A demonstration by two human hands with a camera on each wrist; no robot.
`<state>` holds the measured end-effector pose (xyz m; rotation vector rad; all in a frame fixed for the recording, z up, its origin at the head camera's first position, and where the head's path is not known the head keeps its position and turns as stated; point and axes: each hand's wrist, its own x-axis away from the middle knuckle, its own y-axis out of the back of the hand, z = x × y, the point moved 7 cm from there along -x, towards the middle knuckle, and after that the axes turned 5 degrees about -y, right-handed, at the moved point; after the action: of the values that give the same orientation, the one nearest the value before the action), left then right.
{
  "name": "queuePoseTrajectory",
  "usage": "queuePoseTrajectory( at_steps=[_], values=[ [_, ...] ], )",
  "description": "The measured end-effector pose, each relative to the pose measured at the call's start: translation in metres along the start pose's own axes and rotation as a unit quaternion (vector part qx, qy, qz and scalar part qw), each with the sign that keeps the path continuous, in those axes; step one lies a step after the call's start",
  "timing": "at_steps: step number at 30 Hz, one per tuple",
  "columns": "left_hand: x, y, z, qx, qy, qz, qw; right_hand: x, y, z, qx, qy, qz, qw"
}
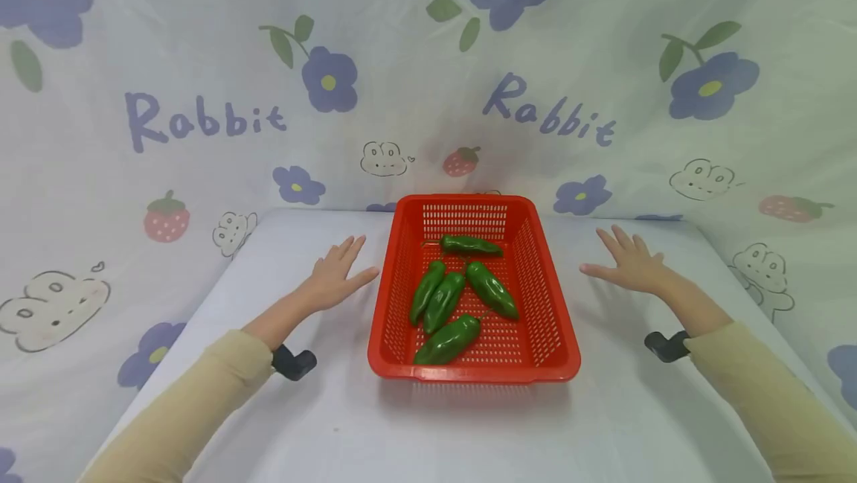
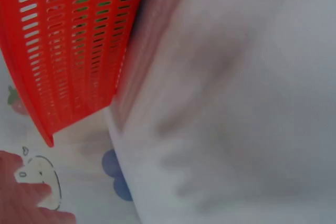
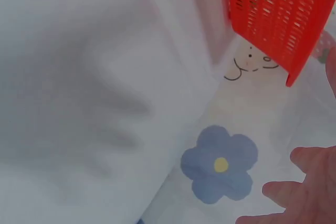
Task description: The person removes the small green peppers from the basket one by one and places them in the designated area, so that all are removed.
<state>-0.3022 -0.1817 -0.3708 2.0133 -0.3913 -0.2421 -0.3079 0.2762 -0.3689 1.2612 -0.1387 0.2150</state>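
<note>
A red plastic basket [image 1: 474, 373] with slotted walls stands mid-table, and several green peppers [image 1: 492, 290] lie inside it. To its left, my left hand [image 1: 332, 279] is held with fingers spread, apart from the basket wall and holding nothing. On the other side, my right hand [image 1: 632, 263] is likewise spread, with a gap between it and the basket. In the left wrist view, the fingers [image 2: 23, 198] show at the lower left corner, below the basket's side [image 2: 73, 51]. The right wrist view has fingers [image 3: 310, 187] at its lower right and the basket's corner [image 3: 283, 19] above.
The white tabletop [image 1: 469, 438] carries soft shadows of both hands. Behind and beside it hangs a cloth [image 1: 415, 96] printed with flowers, rabbits and strawberries. A black wrist mount [image 1: 293, 362] sticks out at the left cuff, another mount [image 1: 666, 347] at the right.
</note>
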Motion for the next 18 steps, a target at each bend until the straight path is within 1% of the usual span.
queuePoseTrajectory(
  at_steps=[5,9,13,18],
  values=[
    [-0.006,-0.006,-0.007,0.038,-0.029,-0.006,0.9988,0.000,0.006,0.007,-0.005,0.005,-0.002,1.0000],
    [-0.010,-0.010,-0.013,0.058,-0.038,-0.002,0.9976,0.000,0.009,0.013,-0.014,0.012,-0.004,0.9998],
    [-0.013,-0.012,-0.019,0.073,-0.049,-0.004,0.9961,0.000,0.011,0.020,-0.019,0.020,-0.007,0.9996],
    [-0.016,-0.014,-0.024,0.091,-0.064,-0.019,0.9936,-0.002,0.015,0.029,-0.021,0.029,-0.011,0.9993]
  ],
)
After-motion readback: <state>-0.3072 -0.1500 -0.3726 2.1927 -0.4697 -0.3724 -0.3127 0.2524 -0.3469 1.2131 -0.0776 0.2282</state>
